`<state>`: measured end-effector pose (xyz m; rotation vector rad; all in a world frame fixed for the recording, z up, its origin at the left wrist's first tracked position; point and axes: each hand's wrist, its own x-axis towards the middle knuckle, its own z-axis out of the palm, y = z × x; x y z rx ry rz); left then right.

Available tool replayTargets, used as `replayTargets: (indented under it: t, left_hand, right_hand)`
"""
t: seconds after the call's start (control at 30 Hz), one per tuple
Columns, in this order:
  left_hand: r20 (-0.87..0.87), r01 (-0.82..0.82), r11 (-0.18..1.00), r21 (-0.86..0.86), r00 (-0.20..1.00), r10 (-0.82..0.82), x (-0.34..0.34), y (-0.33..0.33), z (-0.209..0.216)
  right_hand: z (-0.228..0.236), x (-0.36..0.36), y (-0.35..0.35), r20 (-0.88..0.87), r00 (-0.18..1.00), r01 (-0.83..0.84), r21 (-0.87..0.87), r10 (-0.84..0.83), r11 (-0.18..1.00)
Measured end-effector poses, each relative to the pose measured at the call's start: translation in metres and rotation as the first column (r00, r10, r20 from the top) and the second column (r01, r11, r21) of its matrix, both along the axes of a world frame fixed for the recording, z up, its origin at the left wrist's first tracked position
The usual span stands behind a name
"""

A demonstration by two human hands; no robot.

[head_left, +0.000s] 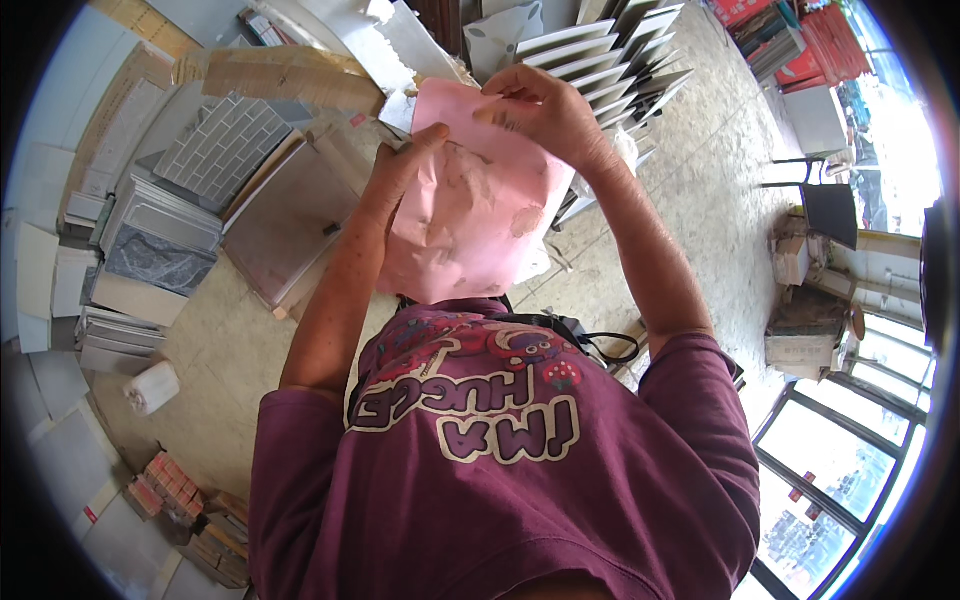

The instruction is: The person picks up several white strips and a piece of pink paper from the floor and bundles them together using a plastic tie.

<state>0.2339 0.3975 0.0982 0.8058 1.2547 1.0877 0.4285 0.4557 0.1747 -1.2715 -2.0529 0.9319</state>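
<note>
While left hand (396, 172) grips creased pink paper-like sheet (460, 225) at its left edge, right hand (548, 108) curls fingers near its top, grip unclear; apparent sheet-handling calls next for steady support.

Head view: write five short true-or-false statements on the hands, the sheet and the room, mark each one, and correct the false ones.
1. The left hand holds the pink sheet. True.
2. The right hand is well away from the pink sheet. False: it is at the sheet's upper part.
3. The pink sheet is spotless. False: it has dark stains.
4. A brick-patterned panel is left of the pink sheet. True.
5. The windows are on the left. False: they are on the right.
</note>
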Motion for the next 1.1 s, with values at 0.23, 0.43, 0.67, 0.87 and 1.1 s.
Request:
replayTargets:
  t: [0.23,0.43,0.67,0.87,1.1]
  left_hand:
    - [0.255,-0.053,0.995,-0.087,0.964,0.074,-0.001,0.004,-0.019]
    - [0.447,0.075,0.992,-0.102,0.894,-0.021,0.003,0.002,-0.015]
    - [0.798,0.188,0.982,-0.018,0.595,-0.099,0.015,-0.008,0.018]
    - [0.852,0.183,0.982,-0.049,0.521,-0.055,0.007,-0.005,-0.009]
    - [0.839,0.086,0.996,-0.019,0.544,-0.031,-0.005,-0.020,-0.039]
  right_hand:
    - [-0.007,-0.005,-0.004,0.077,0.996,0.021,0.188,-0.036,0.982]
    - [-0.020,-0.002,0.004,-0.097,0.995,-0.001,0.087,0.009,0.996]
    - [-0.028,0.009,0.020,-0.250,0.954,-0.150,0.088,0.167,0.985]
    - [-0.019,0.013,0.027,-0.463,0.879,-0.010,-0.252,-0.112,0.968]
    - [-0.007,0.014,0.033,-0.451,0.830,0.154,-0.380,-0.328,0.912]
